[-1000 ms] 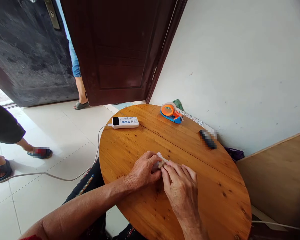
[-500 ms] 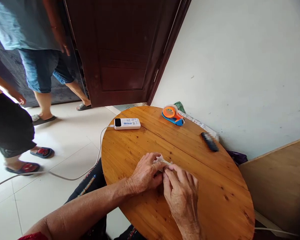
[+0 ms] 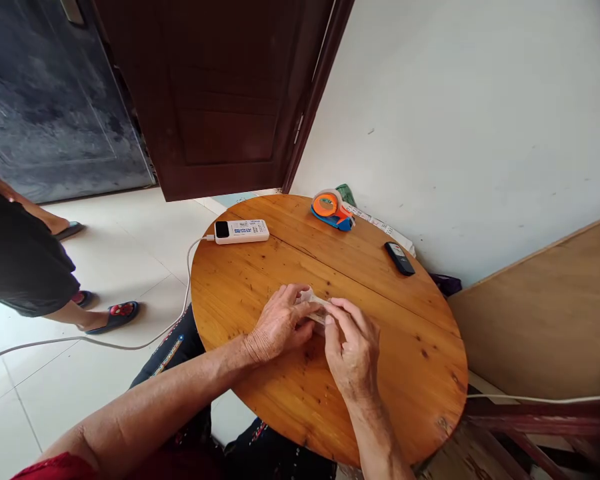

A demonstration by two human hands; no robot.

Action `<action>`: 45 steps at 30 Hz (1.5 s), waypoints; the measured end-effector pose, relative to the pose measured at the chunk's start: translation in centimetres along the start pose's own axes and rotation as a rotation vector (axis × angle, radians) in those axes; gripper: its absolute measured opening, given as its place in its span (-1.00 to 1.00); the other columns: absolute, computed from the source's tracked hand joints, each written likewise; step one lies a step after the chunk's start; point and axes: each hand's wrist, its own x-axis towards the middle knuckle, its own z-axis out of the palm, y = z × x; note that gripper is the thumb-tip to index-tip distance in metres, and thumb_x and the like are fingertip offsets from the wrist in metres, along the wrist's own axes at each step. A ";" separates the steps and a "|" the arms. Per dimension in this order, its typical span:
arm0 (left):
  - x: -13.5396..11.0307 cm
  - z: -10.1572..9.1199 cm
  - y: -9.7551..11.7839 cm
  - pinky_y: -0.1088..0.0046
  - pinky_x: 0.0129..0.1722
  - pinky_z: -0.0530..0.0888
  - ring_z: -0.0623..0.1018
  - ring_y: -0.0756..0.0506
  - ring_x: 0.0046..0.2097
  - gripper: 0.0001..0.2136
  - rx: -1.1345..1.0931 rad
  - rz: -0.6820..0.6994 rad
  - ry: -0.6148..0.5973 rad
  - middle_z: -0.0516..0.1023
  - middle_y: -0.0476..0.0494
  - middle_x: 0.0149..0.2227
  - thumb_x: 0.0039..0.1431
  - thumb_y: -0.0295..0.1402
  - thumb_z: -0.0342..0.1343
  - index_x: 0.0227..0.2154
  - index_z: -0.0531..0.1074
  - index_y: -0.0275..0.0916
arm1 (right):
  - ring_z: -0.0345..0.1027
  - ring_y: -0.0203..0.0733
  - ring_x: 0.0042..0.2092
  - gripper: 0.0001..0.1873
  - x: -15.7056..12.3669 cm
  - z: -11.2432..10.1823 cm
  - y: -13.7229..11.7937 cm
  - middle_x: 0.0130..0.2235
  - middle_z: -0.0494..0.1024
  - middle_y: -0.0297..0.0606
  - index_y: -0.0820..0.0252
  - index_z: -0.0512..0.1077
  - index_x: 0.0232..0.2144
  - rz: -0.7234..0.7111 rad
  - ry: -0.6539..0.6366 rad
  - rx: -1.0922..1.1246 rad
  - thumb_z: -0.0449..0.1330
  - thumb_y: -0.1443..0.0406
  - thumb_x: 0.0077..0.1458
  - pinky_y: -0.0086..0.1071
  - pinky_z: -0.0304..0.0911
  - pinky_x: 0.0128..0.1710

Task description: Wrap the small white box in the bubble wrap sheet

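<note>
Over the middle of the round wooden table (image 3: 260, 267), my left hand (image 3: 284, 321) and my right hand (image 3: 354, 347) meet at a small, thin, whitish see-through piece of plastic (image 3: 314, 299). The fingers of my left hand are closed over its left part. Thumb and fingertips of my right hand pinch its right end. Much of the piece is covered by my fingers, so its full shape cannot be made out.
A white power bank (image 3: 242, 231) with a cable (image 3: 187, 273) lies at the far left. Behind are an orange-and-blue tape dispenser (image 3: 333, 210) and a black handset (image 3: 399, 258) near the wall (image 3: 455, 120). A person in dark shorts (image 3: 20, 260) is at left.
The view has shifted, and more of the plastic piece shows between my hands. The person in blue shorts has left the view; the other person has moved further right.
</note>
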 end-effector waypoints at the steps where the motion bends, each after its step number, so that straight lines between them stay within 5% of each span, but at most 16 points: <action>1: 0.0 0.0 0.0 0.21 0.02 0.48 0.45 -0.17 0.01 -0.65 0.000 -0.004 -0.001 0.39 -0.21 0.11 0.08 -0.48 0.16 -0.05 0.54 -0.10 | 0.44 -0.04 -0.06 -0.75 0.0 0.0 0.0 -0.08 0.57 -0.15 0.14 0.49 -0.14 -0.012 -0.012 -0.017 0.04 0.39 0.23 -0.18 0.22 -0.06; 15: 0.1 -0.1 -0.1 0.23 0.01 0.49 0.47 -0.17 0.01 -0.68 -0.026 -0.017 0.003 0.39 -0.21 0.09 0.07 -0.45 0.18 -0.08 0.56 -0.09 | 0.41 -0.03 -0.11 -0.82 0.1 -0.1 -0.8 -0.11 0.59 -0.15 0.15 0.49 -0.34 -0.081 -0.024 -0.069 0.10 0.43 0.18 -0.17 0.20 -0.10; 32: 0.1 0.2 -0.5 0.22 0.01 0.50 0.46 -0.16 0.02 -0.60 -0.010 0.015 0.007 0.36 -0.19 0.13 0.05 -0.47 0.15 -0.02 0.51 -0.04 | 0.48 -0.04 -0.10 -0.84 0.4 -0.1 -0.1 -0.18 0.64 -0.19 0.15 0.49 -0.32 -0.095 0.028 -0.021 0.13 0.43 0.15 -0.16 0.22 -0.05; 45: -0.1 -2.1 0.3 0.14 0.13 0.43 0.40 -0.23 0.17 -0.61 -0.199 -0.158 0.055 0.28 -0.28 0.17 -0.02 -0.46 0.13 -0.05 0.39 -0.19 | 0.48 -0.01 -0.05 -0.85 0.2 -0.4 0.8 -0.11 0.58 -0.11 0.14 0.52 -0.31 0.109 0.165 0.115 0.13 0.34 0.18 -0.09 0.32 0.01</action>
